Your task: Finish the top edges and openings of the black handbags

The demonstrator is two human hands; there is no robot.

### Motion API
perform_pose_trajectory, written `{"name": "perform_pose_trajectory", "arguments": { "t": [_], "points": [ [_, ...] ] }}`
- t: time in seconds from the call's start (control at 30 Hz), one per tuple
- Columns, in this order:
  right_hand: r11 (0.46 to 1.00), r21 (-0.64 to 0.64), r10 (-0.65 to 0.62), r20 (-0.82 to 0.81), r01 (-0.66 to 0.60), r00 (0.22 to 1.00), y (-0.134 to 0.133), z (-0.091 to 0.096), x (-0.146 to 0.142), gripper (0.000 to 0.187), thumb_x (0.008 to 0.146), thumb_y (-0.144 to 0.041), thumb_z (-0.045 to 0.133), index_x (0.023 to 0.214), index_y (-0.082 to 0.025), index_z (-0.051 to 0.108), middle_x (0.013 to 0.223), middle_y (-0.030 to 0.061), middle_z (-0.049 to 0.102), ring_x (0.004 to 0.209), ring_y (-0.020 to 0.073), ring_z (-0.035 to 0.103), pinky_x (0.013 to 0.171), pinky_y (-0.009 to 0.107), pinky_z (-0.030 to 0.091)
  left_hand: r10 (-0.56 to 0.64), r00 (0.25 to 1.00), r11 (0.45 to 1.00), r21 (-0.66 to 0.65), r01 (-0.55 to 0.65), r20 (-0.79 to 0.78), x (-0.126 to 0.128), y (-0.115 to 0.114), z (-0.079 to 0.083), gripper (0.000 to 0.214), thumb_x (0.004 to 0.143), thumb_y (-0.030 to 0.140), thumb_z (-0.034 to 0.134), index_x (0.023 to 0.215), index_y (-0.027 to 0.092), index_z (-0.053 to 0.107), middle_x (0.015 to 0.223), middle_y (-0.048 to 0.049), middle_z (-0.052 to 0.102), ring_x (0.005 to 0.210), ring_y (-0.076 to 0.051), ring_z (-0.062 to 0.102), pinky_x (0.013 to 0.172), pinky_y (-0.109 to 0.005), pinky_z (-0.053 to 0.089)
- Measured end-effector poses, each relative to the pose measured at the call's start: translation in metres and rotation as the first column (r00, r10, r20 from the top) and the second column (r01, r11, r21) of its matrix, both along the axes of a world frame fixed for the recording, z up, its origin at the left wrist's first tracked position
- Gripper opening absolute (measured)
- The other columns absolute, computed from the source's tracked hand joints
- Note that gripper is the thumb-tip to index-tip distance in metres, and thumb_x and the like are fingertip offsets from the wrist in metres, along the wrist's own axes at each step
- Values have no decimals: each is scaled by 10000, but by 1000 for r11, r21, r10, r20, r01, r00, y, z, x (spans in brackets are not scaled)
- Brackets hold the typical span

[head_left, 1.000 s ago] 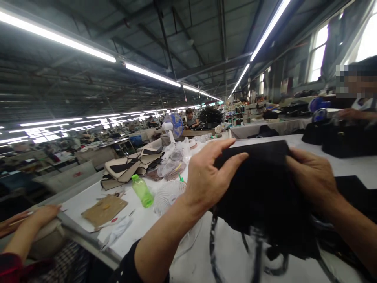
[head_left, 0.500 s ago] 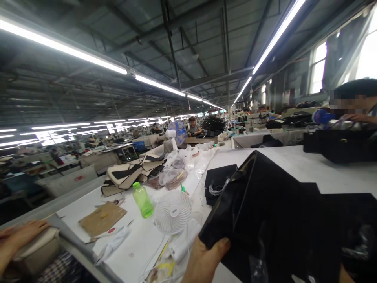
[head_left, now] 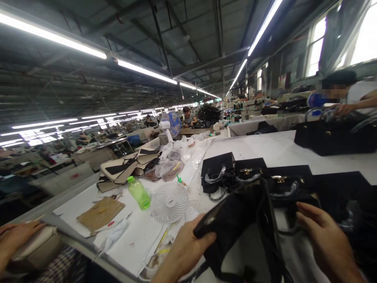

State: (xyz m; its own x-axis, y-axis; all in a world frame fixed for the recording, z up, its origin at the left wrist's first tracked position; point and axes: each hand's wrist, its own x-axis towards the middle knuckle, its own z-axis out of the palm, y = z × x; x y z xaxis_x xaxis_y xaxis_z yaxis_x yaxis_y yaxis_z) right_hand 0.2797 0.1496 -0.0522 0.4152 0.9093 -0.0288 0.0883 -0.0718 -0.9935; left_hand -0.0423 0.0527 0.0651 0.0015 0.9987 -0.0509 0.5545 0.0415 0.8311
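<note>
My left hand (head_left: 190, 245) grips the edge of a black handbag (head_left: 238, 220), thumb on the near side. The bag is tilted, with its open mouth toward me and a pale inside partly showing. My right hand (head_left: 326, 236) is to the right of it, fingers slightly bent and apart, with nothing visibly held. A dark strap passes close to its fingertips; whether they touch is unclear. Behind stand several black handbags (head_left: 218, 163) in a row, with clear plastic wrapped round their handles and gold-coloured clasps on some.
A white fan (head_left: 170, 201), a green bottle (head_left: 139, 193) and a brown cardboard piece (head_left: 100, 214) lie left on the white table (head_left: 253, 145). Beige-and-black pieces (head_left: 123, 169) are piled beyond. At lower left, another person's hand (head_left: 20, 232) rests on a beige bag (head_left: 37, 247). A co-worker handles black bags (head_left: 335, 137) at right.
The black handbag has been lowered and turned, uncovering the row of bags behind it. My right hand has come into view beside it. My left hand keeps its hold and has shifted slightly left.
</note>
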Motion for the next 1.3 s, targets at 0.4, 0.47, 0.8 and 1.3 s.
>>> {"name": "perform_pose_trajectory", "arguments": {
  "t": [0.4, 0.47, 0.8, 1.3],
  "points": [
    [576, 324, 184, 843, -751, 505, 15, 124, -61, 132, 934, -287, 580, 992, -243, 690, 1066, 71, 696, 1113, 289, 542, 1007, 453, 443, 154, 954, 979, 169, -112, -257, -3, 9, -13, 220, 863, 414, 628, 961, 247, 734, 1130, -60, 679, 1103, -278, 583, 973, -386, 448],
    [581, 210, 156, 920, -786, 361, 31, 121, -70, 104, 889, -265, 655, 970, -223, 706, 1037, 75, 687, 1075, 298, 518, 967, 462, 442, 154, 970, 962, 253, -104, -188, -2, 9, -15, 224, 826, 366, 683, 1011, 265, 759, 1249, -56, 651, 1222, -291, 530, 1074, -404, 389],
    [541, 57, 251, 941, -839, 226, 56, 122, -79, 238, 805, -209, 740, 596, -216, 626, 837, 32, 650, 947, 245, 518, 847, 376, 414, 167, 958, 974, 109, -197, 234, -9, 15, -31, 298, 854, 399, 677, 1057, 192, 746, 942, -37, 746, 900, -220, 643, 782, -286, 477],
    [645, 47, 267, 922, -763, 282, 72, 123, -80, 238, 821, -177, 681, 605, -210, 585, 1017, 39, 645, 1020, 230, 541, 894, 336, 430, 143, 953, 976, 122, -181, 268, -8, 21, -36, 366, 850, 511, 693, 998, 180, 747, 861, -30, 718, 823, -183, 610, 741, -259, 440]
  ]
}}
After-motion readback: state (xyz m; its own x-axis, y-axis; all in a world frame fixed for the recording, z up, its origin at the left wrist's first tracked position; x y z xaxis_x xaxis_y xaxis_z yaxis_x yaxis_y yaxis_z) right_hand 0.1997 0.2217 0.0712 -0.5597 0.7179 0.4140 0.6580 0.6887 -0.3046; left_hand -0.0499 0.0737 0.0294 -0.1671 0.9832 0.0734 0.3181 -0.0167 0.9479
